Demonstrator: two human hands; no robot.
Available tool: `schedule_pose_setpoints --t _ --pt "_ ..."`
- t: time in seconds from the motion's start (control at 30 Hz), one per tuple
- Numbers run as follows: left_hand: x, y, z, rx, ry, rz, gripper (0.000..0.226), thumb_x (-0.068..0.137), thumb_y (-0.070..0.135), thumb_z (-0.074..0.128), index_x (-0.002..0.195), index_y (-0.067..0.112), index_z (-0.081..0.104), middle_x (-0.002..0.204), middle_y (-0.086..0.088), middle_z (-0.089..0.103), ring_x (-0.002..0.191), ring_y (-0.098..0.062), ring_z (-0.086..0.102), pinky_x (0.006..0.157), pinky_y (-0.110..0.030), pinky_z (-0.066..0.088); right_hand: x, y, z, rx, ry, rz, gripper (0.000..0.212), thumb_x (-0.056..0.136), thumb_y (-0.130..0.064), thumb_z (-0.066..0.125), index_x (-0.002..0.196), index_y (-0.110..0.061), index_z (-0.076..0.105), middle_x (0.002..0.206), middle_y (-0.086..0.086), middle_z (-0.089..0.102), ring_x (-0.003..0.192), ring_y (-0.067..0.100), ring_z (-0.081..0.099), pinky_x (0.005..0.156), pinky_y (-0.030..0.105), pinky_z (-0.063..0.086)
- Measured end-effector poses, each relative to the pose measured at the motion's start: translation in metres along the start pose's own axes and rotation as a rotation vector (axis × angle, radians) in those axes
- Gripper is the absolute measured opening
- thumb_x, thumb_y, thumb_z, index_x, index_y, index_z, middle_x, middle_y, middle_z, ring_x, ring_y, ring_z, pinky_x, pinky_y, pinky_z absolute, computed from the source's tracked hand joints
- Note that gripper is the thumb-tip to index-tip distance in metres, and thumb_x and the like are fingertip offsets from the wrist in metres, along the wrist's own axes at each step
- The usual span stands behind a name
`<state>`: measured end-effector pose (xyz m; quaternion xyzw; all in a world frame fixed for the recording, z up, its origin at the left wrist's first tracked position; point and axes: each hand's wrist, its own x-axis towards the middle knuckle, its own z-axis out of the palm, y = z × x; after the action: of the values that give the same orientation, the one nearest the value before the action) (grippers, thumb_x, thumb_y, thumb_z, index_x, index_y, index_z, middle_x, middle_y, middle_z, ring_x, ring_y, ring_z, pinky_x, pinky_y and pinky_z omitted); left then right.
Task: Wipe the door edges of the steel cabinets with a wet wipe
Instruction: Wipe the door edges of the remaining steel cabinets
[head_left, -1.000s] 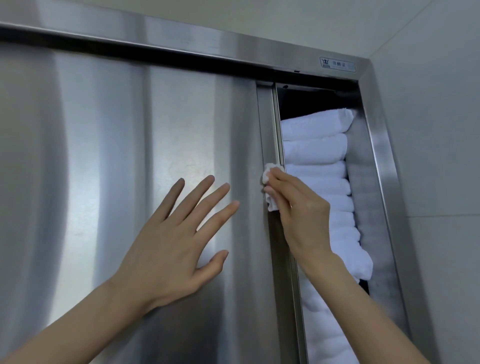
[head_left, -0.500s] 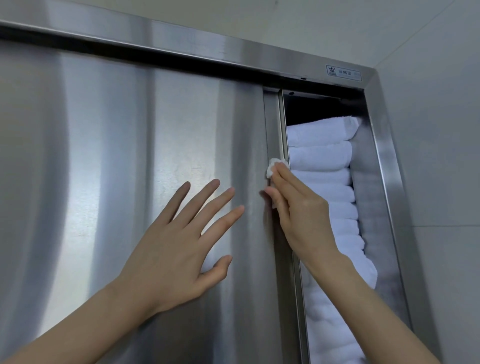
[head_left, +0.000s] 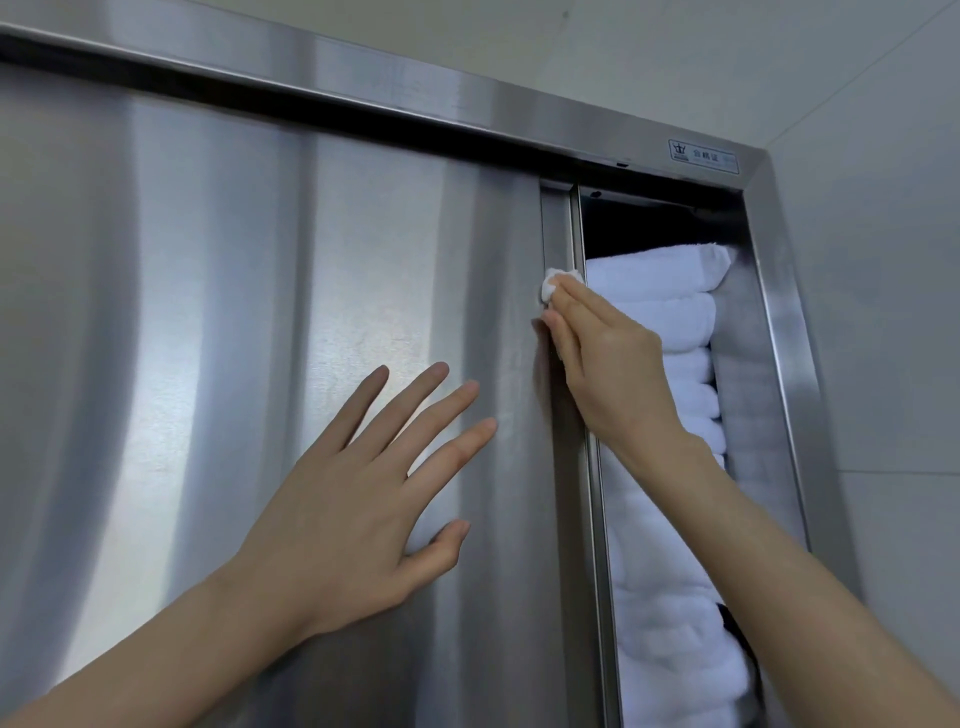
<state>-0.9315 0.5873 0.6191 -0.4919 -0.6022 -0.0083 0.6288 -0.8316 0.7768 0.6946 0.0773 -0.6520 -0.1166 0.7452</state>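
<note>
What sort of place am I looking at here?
Likely a linen or towel storage area, perhaps in a hotel or spa: a steel sliding-door cabinet packed with stacked white towels, against plain pale walls.

The only writing is at about one o'clock in the view, on a small pale rectangular label (head_left: 702, 157) stuck to the right end of the top rail (head_left: 415, 88) of the steel cabinet (head_left: 156, 364), just short of the rail's mitred corner. At the label's nine o'clock end is a dark crown-shaped emblem. Toward three o'clock from it run three dark Chinese characters that look like 合格证, though the strokes are soft. Fainter print at the label's far right end is too small to read.
</note>
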Motion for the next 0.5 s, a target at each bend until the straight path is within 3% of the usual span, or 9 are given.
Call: schedule_pose_setpoints --t 0.13,0.27,0.33,0.43,0.5 --pt "0.000 0.000 0.000 0.001 -0.002 0.000 0.064 0.088 0.047 0.043 0.147 0.021 0.042 0.157 -0.003 0.032 0.147 -0.024 0.023 0.116 -0.052 0.021 0.050 0.012 0.004 -0.037 -0.053 0.001 0.025 0.097 -0.005 0.047 0.114 0.006 0.062 0.122 0.016 0.061 0.117 0.029 0.056 0.087 0.034 0.043" --pt "0.000 0.001 -0.001 0.004 -0.010 -0.003 0.064 0.088 0.048 0.043 0.147 0.022 0.042 0.156 -0.003 0.033 0.147 -0.025 0.024 0.116 -0.052 0.021 0.056 0.019 0.009 -0.058 -0.045 -0.034 0.027 0.094 0.005 0.046 0.118 0.008 0.059 0.124 0.019 0.059 0.117 0.033 0.055 0.097 0.026 0.038" --pt "0.000 0.000 -0.003 0.009 -0.020 -0.003 0.064 0.088 0.048 0.042 0.147 0.022 0.042 0.156 -0.003 0.033 0.147 -0.025 0.024 0.116 -0.052 0.021 0.037 0.019 0.006 -0.058 -0.031 -0.064 0.025 0.090 0.009 0.050 0.113 0.009 0.061 0.119 0.020 0.062 0.111 0.035 0.058 0.095 0.026 0.040" --pt "-0.001 0.001 -0.003 0.013 -0.029 -0.003 0.064 0.089 0.048 0.041 0.147 0.022 0.041 0.156 -0.003 0.033 0.147 -0.025 0.024 0.115 -0.052 0.021 0.037 0.021 -0.004 0.059 -0.063 -0.041 0.021 0.087 0.003 0.057 0.105 0.003 0.068 0.110 0.016 0.067 0.103 0.030 0.063 0.091 0.010 0.037" --pt "-0.001 0.001 -0.003 0.009 -0.030 0.000 0.064 0.089 0.048 0.041 0.147 0.022 0.041 0.156 -0.003 0.032 0.147 -0.025 0.024 0.115 -0.052 0.021 0.058 0.028 -0.004 0.024 -0.059 -0.080 0.015 0.081 0.002 0.064 0.094 0.000 0.073 0.101 0.013 0.071 0.098 0.028 0.066 0.091 0.022 0.045"
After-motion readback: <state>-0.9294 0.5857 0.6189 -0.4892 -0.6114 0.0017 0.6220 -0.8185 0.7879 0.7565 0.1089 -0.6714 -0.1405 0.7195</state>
